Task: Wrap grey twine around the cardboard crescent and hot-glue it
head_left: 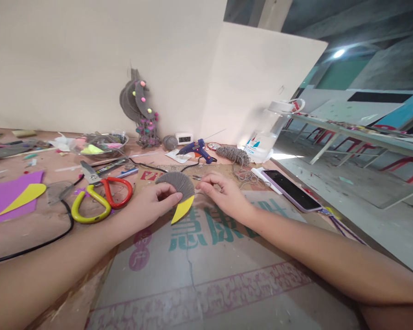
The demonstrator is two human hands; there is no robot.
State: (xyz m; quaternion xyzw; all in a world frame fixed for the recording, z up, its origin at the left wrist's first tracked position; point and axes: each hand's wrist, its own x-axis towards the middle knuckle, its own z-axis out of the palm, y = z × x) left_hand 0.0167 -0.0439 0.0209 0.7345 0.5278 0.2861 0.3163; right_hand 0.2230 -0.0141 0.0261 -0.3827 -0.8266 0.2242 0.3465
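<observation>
My left hand [150, 204] pinches a yellow crescent-shaped foam piece [181, 208] that is mostly wound with grey yarn [179, 184]; only its lower yellow tip shows bare. My right hand [223, 192] sits just to the right of it, fingers curled and pinched on a thin grey yarn strand [197, 187] that leads to the wrapped piece. Both hands hover over a printed cardboard sheet [206, 256] on the table.
Scissors with a red and a yellow handle [101, 199] lie left of my hands, beside purple foam [7, 195] and a yellow cut-out [24, 196]. Behind are a blue glue gun [196, 149], loose yarn [236, 156], a phone [291, 189], a plastic jar [266, 133] and a finished hanging ornament [139, 110].
</observation>
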